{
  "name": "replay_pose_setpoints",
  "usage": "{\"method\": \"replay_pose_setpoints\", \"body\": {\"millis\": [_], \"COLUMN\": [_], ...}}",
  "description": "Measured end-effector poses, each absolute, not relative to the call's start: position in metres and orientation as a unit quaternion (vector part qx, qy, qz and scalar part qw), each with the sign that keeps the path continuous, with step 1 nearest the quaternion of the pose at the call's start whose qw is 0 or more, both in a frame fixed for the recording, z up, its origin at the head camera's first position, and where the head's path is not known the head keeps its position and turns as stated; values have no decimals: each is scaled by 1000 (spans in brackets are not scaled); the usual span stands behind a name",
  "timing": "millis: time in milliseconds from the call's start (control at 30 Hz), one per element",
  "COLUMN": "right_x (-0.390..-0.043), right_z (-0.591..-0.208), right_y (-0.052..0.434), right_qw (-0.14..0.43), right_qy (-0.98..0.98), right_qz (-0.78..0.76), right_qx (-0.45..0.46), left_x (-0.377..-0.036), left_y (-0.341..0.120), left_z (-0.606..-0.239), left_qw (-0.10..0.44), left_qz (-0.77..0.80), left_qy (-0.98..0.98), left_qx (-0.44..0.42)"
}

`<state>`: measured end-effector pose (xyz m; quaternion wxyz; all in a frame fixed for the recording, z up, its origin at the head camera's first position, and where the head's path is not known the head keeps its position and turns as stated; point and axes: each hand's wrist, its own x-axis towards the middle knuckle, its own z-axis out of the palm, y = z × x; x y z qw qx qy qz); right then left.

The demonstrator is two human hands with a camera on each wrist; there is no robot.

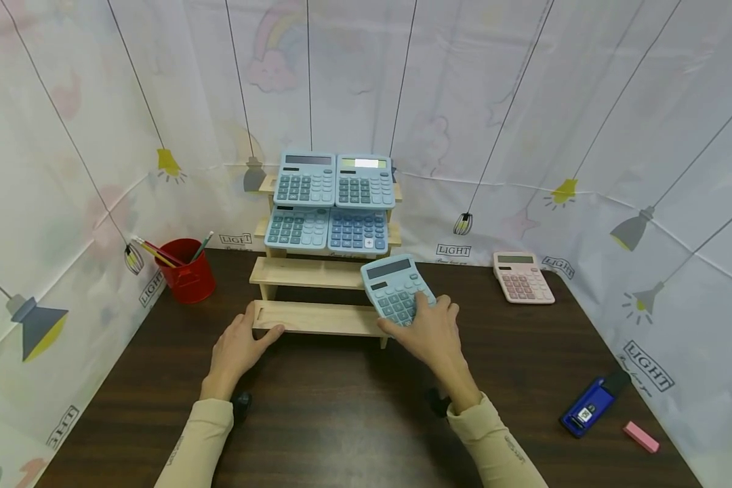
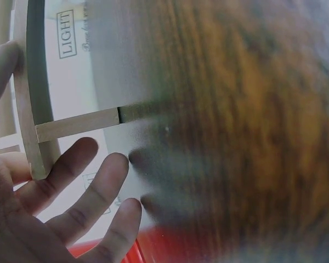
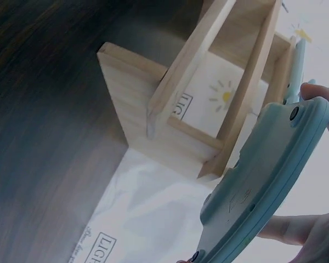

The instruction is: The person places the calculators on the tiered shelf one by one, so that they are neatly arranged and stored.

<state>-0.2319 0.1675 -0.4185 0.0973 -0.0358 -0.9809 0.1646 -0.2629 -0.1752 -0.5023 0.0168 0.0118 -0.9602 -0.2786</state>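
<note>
A stepped wooden rack stands at the back middle of the dark table; its two upper steps carry several light blue calculators. My right hand grips another light blue calculator by its lower end, tilted over the right end of the lower steps. The right wrist view shows that calculator's underside beside the rack's side panel. My left hand rests with straight fingers against the left end of the lowest step. Its spread fingers lie next to the rack's frame.
A red cup with pencils stands at the left. A pink calculator lies at the right rear. A blue stapler-like object and a pink eraser lie at the front right. White printed curtains surround the table.
</note>
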Motion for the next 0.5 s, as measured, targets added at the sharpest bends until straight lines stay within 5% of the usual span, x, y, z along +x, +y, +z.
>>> {"method": "replay_pose_setpoints", "body": {"millis": [500], "right_x": [-243], "right_z": [-420], "right_y": [137], "right_qw": [124], "right_qy": [-982], "right_qz": [141], "right_qx": [-10], "left_x": [-265], "left_y": [-178], "left_z": [-507], "left_qw": [21], "left_qz": [-277], "left_qy": [-961], "left_qx": [10]}}
